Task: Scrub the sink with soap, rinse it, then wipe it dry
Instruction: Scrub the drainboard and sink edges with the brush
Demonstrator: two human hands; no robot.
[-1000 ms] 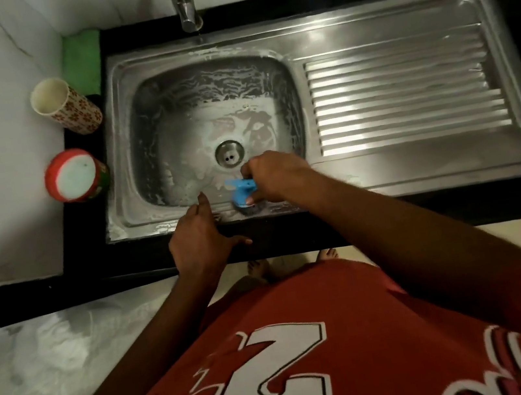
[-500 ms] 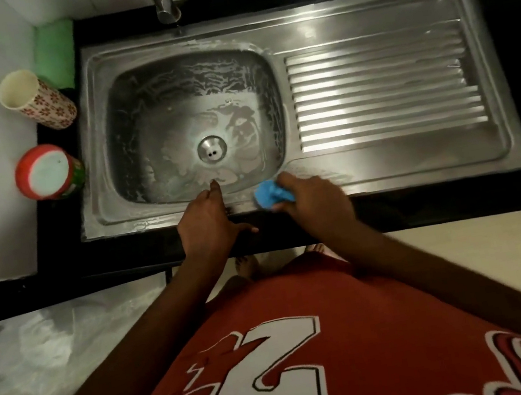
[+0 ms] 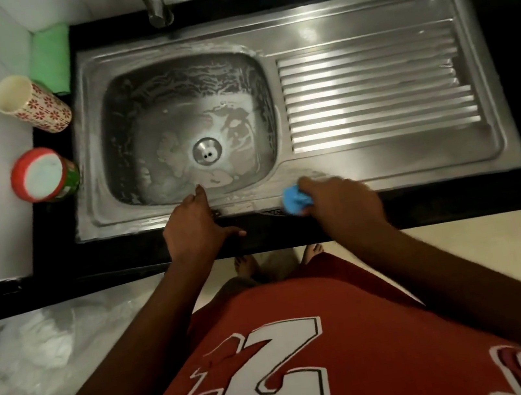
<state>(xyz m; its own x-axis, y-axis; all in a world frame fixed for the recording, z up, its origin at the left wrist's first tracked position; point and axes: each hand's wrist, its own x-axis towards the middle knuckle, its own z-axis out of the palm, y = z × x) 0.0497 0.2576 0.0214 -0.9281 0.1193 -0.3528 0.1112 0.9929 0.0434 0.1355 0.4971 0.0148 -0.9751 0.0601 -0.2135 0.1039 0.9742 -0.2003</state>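
Black counter carries the sink, a flowered cup, a red-rimmed tub and a green cloth.

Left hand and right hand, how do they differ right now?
The left hand holds nothing; the right hand grips the blue scrubber. The left hand's fingers lie straight, toward the basin; the right hand's curl round the scrubber. The left hand is in front of the basin, the right hand nearer the drainboard. Both are at the sink's front rim.
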